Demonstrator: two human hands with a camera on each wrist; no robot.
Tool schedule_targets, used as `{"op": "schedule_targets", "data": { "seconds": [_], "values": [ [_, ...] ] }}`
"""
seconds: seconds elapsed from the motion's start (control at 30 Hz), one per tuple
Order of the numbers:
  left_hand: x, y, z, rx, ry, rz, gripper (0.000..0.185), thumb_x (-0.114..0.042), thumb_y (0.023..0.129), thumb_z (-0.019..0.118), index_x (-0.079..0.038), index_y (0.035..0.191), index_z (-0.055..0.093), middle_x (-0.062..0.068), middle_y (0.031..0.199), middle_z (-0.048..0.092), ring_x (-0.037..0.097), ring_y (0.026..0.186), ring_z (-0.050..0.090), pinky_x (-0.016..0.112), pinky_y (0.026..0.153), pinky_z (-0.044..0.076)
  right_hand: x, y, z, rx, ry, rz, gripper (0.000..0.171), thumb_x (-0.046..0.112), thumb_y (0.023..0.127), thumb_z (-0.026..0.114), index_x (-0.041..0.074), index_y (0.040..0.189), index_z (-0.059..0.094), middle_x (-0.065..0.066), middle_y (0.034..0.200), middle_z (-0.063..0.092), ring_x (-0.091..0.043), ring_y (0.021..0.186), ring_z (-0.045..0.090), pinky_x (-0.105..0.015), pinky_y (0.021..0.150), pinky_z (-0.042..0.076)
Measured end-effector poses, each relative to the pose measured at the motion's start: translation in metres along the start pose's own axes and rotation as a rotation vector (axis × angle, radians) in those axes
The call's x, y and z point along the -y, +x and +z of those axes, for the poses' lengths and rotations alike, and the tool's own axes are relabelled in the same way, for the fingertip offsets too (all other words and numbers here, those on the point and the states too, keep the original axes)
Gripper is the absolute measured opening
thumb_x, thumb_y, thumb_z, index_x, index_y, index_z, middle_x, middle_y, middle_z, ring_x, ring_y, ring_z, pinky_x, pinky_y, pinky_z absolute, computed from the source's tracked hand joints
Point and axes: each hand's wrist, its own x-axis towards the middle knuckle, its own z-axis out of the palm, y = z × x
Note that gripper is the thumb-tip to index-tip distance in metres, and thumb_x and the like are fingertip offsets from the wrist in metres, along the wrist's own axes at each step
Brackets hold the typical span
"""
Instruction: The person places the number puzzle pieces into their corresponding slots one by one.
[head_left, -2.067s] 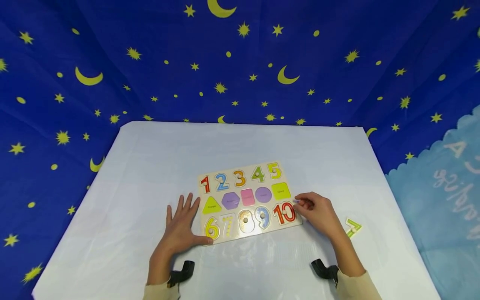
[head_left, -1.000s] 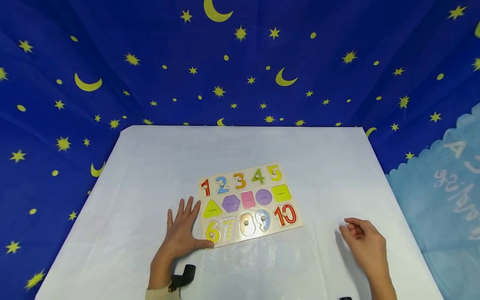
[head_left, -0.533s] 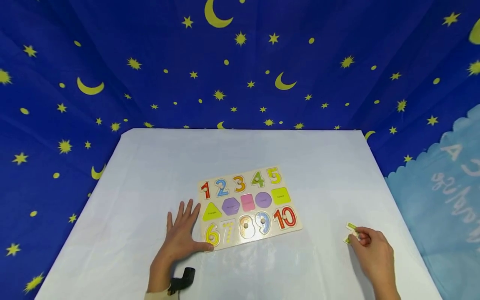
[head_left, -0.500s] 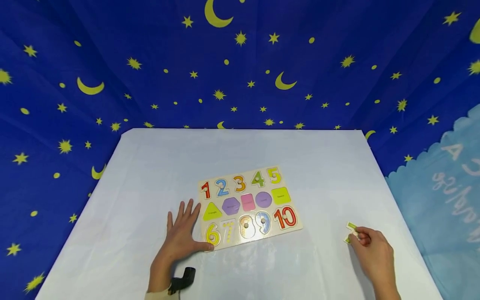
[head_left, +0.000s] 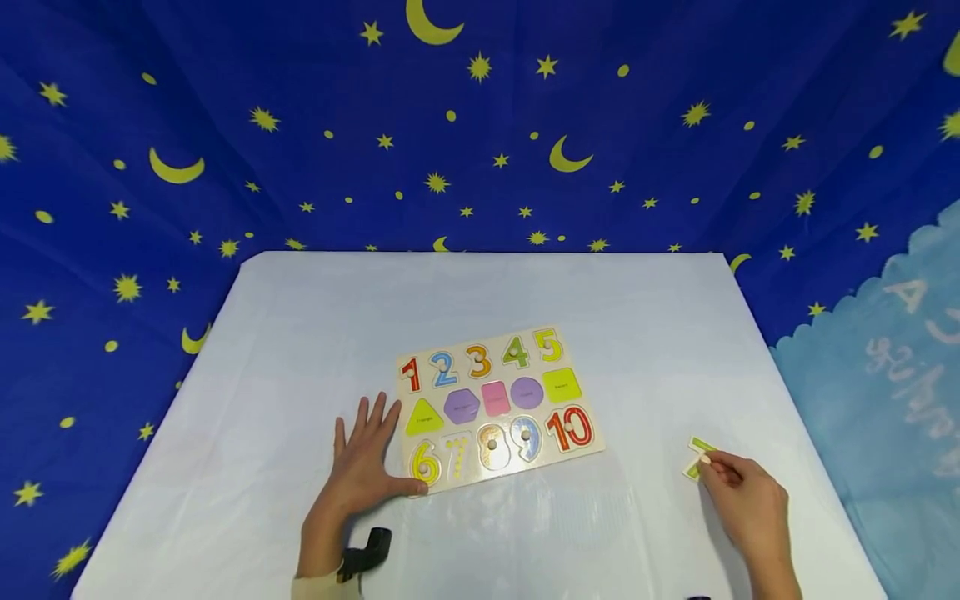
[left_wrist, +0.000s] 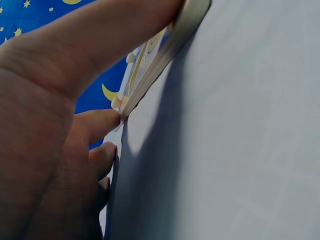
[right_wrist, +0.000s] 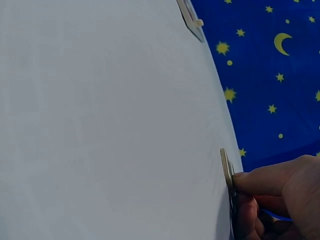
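A wooden number puzzle board [head_left: 597, 445] lies slightly turned on the table, its knobbed numbers in two rows with coloured shapes between. The 7 recess [head_left: 456, 457] shows dotted yellow marks and no piece. My left hand [head_left: 365, 467] rests spread at the board's left side, thumb on the lower left corner; in the left wrist view, fingertips touch the board's edge [left_wrist: 165, 60]. Far to the right, my right hand [head_left: 750, 504] pinches the green number 7 puzzle piece [head_left: 702, 443] by its knob. The right wrist view shows this piece [right_wrist: 225, 165] edge-on, close to the tabletop.
A white cloth covers the table [head_left: 315, 317]. Behind it hangs a blue curtain [head_left: 480, 108] with yellow moons and stars. A light blue lettered panel [head_left: 885, 392] hangs at the right. A black wrist device [head_left: 366, 556] sits below my left hand.
My right hand has moved from the board's right edge out to the right and taken hold of the 7 piece. My left hand stays in place on the board.
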Motion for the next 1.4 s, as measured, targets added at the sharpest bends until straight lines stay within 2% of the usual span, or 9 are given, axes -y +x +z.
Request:
{"op": "schedule_targets", "data": {
  "seconds": [0.2,0.4,0.7,1.03,1.4],
  "values": [
    [-0.003,0.004,0.0,-0.011,0.002,0.02,0.134,-0.074,0.048,0.077,-0.016,0.155,0.02,0.01,0.161,0.005,0.032,0.145,-0.009,0.058,0.108,-0.015,-0.003,0.004,-0.003,-0.038,0.022,-0.001,0.027,0.022,0.086,0.072,0.0,0.101,0.073,-0.008,0.081,0.068,-0.014,0.066,0.056,-0.018,0.052,0.039],
    [-0.004,0.002,0.001,0.013,0.013,-0.007,0.136,-0.075,0.047,0.077,-0.016,0.155,0.02,0.01,0.16,0.005,0.032,0.145,-0.009,0.058,0.107,-0.017,-0.004,0.003,-0.004,-0.003,0.029,0.005,0.028,0.022,0.087,0.072,-0.002,0.102,0.073,-0.007,0.079,0.068,-0.016,0.066,0.057,-0.022,0.05,0.042],
    [0.001,-0.003,0.002,-0.02,0.01,0.016,0.136,-0.079,0.047,0.075,-0.014,0.154,0.021,0.01,0.16,0.007,0.032,0.145,-0.007,0.058,0.108,-0.014,0.004,0.003,0.003,0.047,0.026,-0.033,0.028,0.018,0.087,0.071,-0.004,0.104,0.071,-0.008,0.081,0.069,-0.018,0.067,0.058,-0.023,0.049,0.043],
    [-0.002,-0.001,0.002,-0.019,0.0,0.025,0.135,-0.075,0.048,0.077,-0.014,0.154,0.022,0.01,0.16,0.006,0.032,0.145,-0.007,0.06,0.109,-0.012,0.024,0.001,0.007,0.086,0.058,-0.138,0.026,0.019,0.086,0.074,0.0,0.104,0.072,-0.004,0.082,0.069,-0.015,0.071,0.059,-0.022,0.052,0.047],
    [-0.003,-0.002,0.0,-0.028,0.009,0.011,0.135,-0.074,0.046,0.078,-0.014,0.154,0.023,0.01,0.16,0.007,0.032,0.145,-0.006,0.06,0.109,-0.011,0.057,0.002,0.015,0.159,0.1,-0.253,0.019,0.016,0.085,0.074,0.004,0.1,0.073,0.0,0.079,0.065,-0.014,0.07,0.056,-0.022,0.055,0.047]
  ]
}}
